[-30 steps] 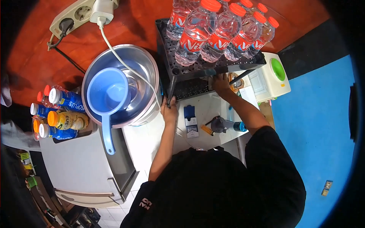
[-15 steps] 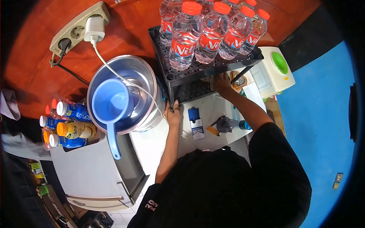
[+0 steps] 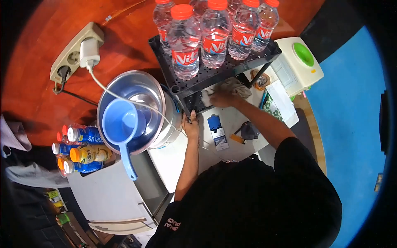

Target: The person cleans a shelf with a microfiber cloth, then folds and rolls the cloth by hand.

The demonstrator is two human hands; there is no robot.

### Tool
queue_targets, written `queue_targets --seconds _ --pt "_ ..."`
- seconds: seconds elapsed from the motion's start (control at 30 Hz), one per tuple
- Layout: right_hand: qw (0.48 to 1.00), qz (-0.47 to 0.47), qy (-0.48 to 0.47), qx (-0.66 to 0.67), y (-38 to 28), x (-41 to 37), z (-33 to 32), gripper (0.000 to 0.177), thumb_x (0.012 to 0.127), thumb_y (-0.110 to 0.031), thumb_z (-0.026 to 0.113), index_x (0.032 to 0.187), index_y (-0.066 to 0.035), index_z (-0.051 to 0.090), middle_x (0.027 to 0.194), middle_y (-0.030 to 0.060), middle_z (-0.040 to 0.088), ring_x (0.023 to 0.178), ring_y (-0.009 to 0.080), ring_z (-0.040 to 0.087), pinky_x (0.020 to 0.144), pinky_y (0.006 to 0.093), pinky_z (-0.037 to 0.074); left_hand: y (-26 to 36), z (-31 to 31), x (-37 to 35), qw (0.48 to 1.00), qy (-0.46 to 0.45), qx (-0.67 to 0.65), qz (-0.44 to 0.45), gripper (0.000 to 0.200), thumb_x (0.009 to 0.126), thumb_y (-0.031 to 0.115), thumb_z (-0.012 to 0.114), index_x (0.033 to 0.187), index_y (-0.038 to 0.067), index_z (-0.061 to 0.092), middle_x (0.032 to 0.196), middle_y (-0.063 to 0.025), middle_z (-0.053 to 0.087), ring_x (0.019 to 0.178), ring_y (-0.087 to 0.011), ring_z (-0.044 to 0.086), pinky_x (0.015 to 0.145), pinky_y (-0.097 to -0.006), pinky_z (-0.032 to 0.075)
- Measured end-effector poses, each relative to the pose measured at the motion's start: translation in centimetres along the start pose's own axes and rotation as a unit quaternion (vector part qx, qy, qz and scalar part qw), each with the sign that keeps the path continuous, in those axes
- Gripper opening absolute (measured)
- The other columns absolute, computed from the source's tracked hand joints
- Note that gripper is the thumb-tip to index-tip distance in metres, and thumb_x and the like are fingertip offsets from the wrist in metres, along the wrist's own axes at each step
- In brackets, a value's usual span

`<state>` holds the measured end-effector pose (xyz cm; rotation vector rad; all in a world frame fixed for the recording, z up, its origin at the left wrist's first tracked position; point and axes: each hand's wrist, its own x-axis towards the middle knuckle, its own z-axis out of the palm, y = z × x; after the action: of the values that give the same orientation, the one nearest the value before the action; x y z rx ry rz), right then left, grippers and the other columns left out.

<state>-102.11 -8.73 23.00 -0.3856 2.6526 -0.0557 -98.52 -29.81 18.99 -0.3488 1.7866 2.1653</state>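
Note:
A black plastic rack (image 3: 225, 80) with two tiers stands on the white tabletop, several water bottles (image 3: 215, 43) with red caps on its top. My left hand (image 3: 190, 125) grips the rack's lower front left corner, thumb and fingers about it. Under the top tier, my right hand (image 3: 225, 98) presses a pale cloth (image 3: 239, 90) onto the lower shelf. That hand is slightly blurred, and the upper tier hides part of the cloth. Just in front of the rack lies an open blue and white cigarette pack (image 3: 218, 134).
Left of the rack stand a metal basin (image 3: 155, 78) and a blue dipper (image 3: 120, 120), a white cable (image 3: 124, 99) crossing over them. A dark grey object (image 3: 249, 130), a glass ashtray (image 3: 261, 81) and a cream appliance (image 3: 295, 66) are to the right.
My right hand has slid left along the lower shelf with the cloth, which now shows more. My left hand stays at the rack's corner. The whole view has shifted a little.

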Motion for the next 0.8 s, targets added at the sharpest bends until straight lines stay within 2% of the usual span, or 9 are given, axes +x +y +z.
queue_targets --seconds 0.03,0.1,0.23,0.3,0.37,0.43,0.5,0.63,0.8 --pt "0.998 -0.068 0.014 -0.002 -0.7 0.4 0.4 0.035 0.085 -0.029 0.058 0.110 -0.006 0.064 0.108 0.0195 0.065 0.118 0.0454 0.052 0.103 0.0574 0.038 -0.3 -0.1 0.4 1.000 -0.009 -0.011 -0.008 0.054 0.094 0.030 0.067 0.135 0.001 0.047 0.123 -0.0080 0.056 0.100 -0.0189 0.059 0.086 -0.0335 0.052" --pt "0.886 -0.242 0.393 0.038 -2.3 2.1 4.1 0.020 0.084 -0.024 0.055 0.092 -0.007 0.062 0.101 0.0092 0.066 0.108 0.0337 0.058 0.097 0.0543 0.041 -0.3 -0.2 0.5 0.999 -0.023 -0.015 -0.016 0.057 0.094 0.030 0.066 0.137 0.000 0.044 0.124 -0.0097 0.056 0.102 -0.0199 0.059 0.086 -0.0337 0.052" --pt "0.933 -0.254 0.120 0.225 -3.8 4.6 1.6 0.025 0.090 -0.031 0.051 0.096 -0.012 0.066 0.110 0.0107 0.066 0.116 0.0323 0.058 0.102 0.0514 0.040 -0.2 -0.2 0.2 0.999 0.024 0.013 -0.019 0.062 0.094 0.029 0.066 0.140 -0.002 0.038 0.123 -0.0138 0.055 0.104 -0.0206 0.058 0.087 -0.0336 0.052" --pt "0.971 -0.220 0.069 0.065 -3.1 4.8 0.4 0.027 0.090 -0.035 0.051 0.103 -0.018 0.067 0.121 0.0045 0.063 0.130 0.0265 0.048 0.109 0.0513 0.031 0.1 -0.2 0.2 1.000 0.020 0.014 -0.006 0.063 0.094 0.029 0.066 0.140 -0.002 0.037 0.123 -0.0147 0.054 0.104 -0.0204 0.058 0.088 -0.0336 0.052" --pt "0.972 -0.081 0.212 0.060 -1.7 3.5 0.3 0.031 0.091 -0.041 0.051 0.113 -0.025 0.066 0.141 -0.0041 0.051 0.134 0.0211 0.043 0.108 0.0558 0.030 1.0 0.1 -0.2 0.999 0.022 0.004 -0.028 0.057 0.095 0.028 0.066 0.138 0.000 0.041 0.124 -0.0118 0.054 0.104 -0.0203 0.058 0.088 -0.0334 0.052" --pt "0.968 0.185 0.079 0.152 -0.3 0.6 -4.5 0.039 0.091 -0.041 0.052 0.127 -0.027 0.060 0.142 0.0003 0.051 0.132 0.0229 0.046 0.112 0.0564 0.023 0.9 0.0 0.1 1.000 0.016 -0.003 -0.025 0.054 0.095 0.027 0.066 0.136 0.000 0.043 0.125 -0.0103 0.054 0.104 -0.0207 0.057 0.089 -0.0337 0.051" --pt "0.903 0.378 0.205 -0.021 5.5 5.4 5.0 0.040 0.091 -0.039 0.052 0.127 -0.025 0.060 0.139 0.0030 0.053 0.130 0.0269 0.047 0.109 0.0633 0.022 1.1 0.2 -0.4 0.998 0.044 -0.005 -0.045 0.052 0.094 0.029 0.067 0.136 0.004 0.050 0.127 -0.0052 0.054 0.110 -0.0181 0.055 0.087 -0.0315 0.051" --pt "0.898 0.331 0.282 0.067 5.5 3.7 3.5 0.041 0.091 -0.037 0.053 0.128 -0.022 0.059 0.140 0.0063 0.052 0.133 0.0305 0.044 0.106 0.0682 0.020 1.1 0.4 -0.3 0.999 0.024 -0.019 -0.029 0.044 0.095 0.027 0.065 0.130 0.006 0.049 0.118 -0.0061 0.058 0.101 -0.0210 0.059 0.091 -0.0378 0.050" --pt "0.956 0.143 0.173 0.188 -4.4 9.4 1.9 0.041 0.090 -0.034 0.047 0.128 -0.028 0.059 0.139 0.0047 0.053 0.132 0.0286 0.043 0.105 0.0649 0.023 2.1 0.2 -0.7 0.998 -0.009 -0.023 -0.065 0.043 0.096 0.024 0.064 0.132 0.007 0.049 0.116 -0.0035 0.059 0.100 -0.0171 0.060 0.086 -0.0334 0.052"
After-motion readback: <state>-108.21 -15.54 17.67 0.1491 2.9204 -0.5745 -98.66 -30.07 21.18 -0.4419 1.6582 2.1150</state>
